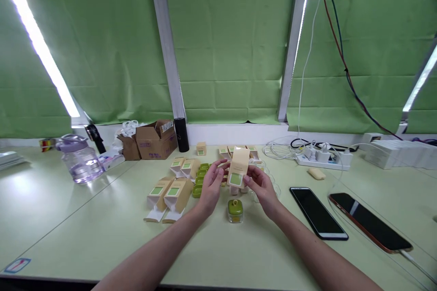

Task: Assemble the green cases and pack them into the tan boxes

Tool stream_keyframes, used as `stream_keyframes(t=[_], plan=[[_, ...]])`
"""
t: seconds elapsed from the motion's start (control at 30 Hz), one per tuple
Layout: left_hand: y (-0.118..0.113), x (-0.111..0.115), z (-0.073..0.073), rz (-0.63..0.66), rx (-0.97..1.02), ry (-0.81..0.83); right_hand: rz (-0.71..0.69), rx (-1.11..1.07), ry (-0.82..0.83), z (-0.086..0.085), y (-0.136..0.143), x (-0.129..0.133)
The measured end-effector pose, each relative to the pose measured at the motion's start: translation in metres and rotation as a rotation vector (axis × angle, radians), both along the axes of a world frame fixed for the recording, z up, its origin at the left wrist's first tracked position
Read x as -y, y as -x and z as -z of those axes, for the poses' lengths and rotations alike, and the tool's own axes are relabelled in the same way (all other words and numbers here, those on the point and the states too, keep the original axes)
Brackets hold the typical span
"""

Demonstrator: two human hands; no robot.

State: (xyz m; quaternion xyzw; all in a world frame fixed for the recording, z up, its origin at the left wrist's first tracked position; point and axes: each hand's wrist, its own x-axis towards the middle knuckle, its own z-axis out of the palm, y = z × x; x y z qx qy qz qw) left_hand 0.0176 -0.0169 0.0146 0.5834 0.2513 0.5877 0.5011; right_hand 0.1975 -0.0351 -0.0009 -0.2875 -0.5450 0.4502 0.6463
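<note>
Between my hands a tan cardboard box point(238, 167) with a green square on its front is held up over the table. My right hand point(261, 186) grips its right edge between thumb and fingers. My left hand point(213, 185) is at its left side, thumb and fingers apart, with a small gap to the box. Just below stands a small clear jar with a green lid point(235, 211). Several open tan boxes point(178, 194) lie to the left, beside green lids point(198, 190). Clear round pieces point(276, 186) are partly hidden behind my right hand.
Two phones point(318, 213) lie at the right, near a power strip point(322, 160) with cables. At the back left are a purple-lidded jug point(82, 163), a brown carton point(156, 142) and a black cylinder point(181, 135). White boxes point(399, 153) stand at the back right.
</note>
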Motion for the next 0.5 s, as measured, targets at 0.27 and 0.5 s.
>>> stream_keyframes(t=[0.27,0.5], plan=[[0.006,0.009,0.016,0.047,-0.145,-0.242,-0.031,-0.135,0.102,0.000,0.004,-0.004],[0.004,0.001,0.022,-0.029,-0.127,-0.227,-0.065,-0.108,0.208,-0.003,0.011,-0.016]])
